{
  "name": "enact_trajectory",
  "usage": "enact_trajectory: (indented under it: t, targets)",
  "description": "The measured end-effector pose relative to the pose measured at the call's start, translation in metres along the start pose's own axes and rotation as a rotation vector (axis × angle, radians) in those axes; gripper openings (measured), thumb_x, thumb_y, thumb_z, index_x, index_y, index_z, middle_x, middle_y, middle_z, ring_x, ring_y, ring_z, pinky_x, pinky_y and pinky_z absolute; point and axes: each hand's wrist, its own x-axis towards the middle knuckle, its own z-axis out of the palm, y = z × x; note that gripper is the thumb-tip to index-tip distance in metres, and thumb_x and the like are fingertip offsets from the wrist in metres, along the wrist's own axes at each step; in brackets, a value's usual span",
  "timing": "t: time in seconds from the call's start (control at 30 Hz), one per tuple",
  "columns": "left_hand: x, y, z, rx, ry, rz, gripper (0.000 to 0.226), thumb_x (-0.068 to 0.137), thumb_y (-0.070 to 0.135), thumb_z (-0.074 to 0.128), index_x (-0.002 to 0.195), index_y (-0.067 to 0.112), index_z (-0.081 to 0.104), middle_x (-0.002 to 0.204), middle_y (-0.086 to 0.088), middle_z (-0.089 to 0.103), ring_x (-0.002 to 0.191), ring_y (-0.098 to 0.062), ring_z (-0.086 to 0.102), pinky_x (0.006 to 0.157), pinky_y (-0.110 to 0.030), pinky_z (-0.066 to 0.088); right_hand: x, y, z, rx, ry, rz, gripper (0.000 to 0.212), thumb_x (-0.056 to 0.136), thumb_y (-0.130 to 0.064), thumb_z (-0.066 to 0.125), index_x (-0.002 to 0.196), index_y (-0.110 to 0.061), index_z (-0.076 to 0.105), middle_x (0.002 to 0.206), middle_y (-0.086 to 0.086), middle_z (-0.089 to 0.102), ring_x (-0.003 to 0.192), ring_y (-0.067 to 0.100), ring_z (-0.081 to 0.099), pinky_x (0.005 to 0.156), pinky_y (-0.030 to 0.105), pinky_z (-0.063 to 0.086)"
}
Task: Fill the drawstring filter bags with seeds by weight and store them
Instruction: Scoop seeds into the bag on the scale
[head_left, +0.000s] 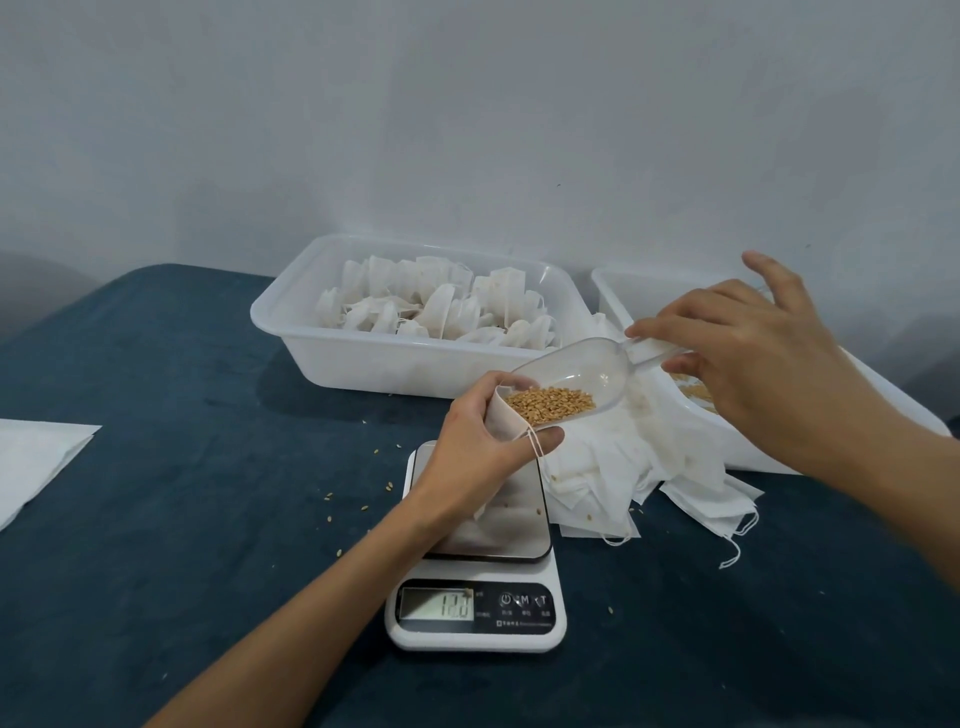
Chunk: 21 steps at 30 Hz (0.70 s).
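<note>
From the head view, my left hand (478, 441) pinches the mouth of the filter bag (500, 415) open between thumb and curled fingers, right above the scale (475, 582). My right hand (748, 364) pinches the scoop (571, 382) handle, little finger spread away. The seeds (550, 405) sit at the scoop's lip, touching the bag mouth. I judge a slow tilt with light taps best, with an eye on the display, whose digits I cannot read.

Room is tight: the bin of filled bags (415, 312) at twelve o'clock, the empty bags (623, 467) at three, the seed tray (753, 441) beyond. Open cloth lies toward nine.
</note>
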Motion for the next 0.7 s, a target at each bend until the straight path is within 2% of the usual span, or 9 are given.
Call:
enact_trajectory:
  t: [0.23, 0.43, 0.7]
  targets:
    - [0.0000, 0.0015, -0.0008, -0.022, -0.004, -0.008, 0.040, 0.079, 0.019, 0.087, 0.114, 0.023, 0.068, 0.112, 0.000, 0.076, 0.105, -0.019, 0.072, 0.098, -0.041, 0.056, -0.0001, 0.0023, 0.0001, -0.006, 0.010, -0.006, 0.038, 0.081, -0.002, 0.076, 0.116, -0.018, 0.073, 0.098, 0.001, 0.070, 0.090, 0.030, 0.066, 0.113, 0.062, 0.028]
    - [0.0003, 0.0036, -0.0004, -0.035, -0.011, -0.015, 0.042, 0.074, 0.027, 0.086, 0.113, 0.024, 0.069, 0.112, -0.001, 0.077, 0.104, -0.020, 0.073, 0.096, -0.043, 0.057, 0.0002, 0.0034, 0.0013, -0.013, 0.027, -0.014, 0.038, 0.081, -0.002, 0.077, 0.116, -0.018, 0.072, 0.098, 0.001, 0.069, 0.090, 0.030, 0.066, 0.113, 0.062, 0.028]
    - [-0.0001, 0.0047, -0.0013, -0.023, -0.009, -0.032, 0.041, 0.074, 0.032, 0.086, 0.112, 0.029, 0.070, 0.119, -0.007, 0.073, 0.111, -0.025, 0.070, 0.103, -0.053, 0.053, -0.0006, 0.0043, 0.0021, -0.014, 0.014, -0.015, 0.038, 0.082, -0.004, 0.075, 0.117, -0.019, 0.071, 0.098, 0.000, 0.069, 0.091, 0.030, 0.065, 0.114, 0.062, 0.027]
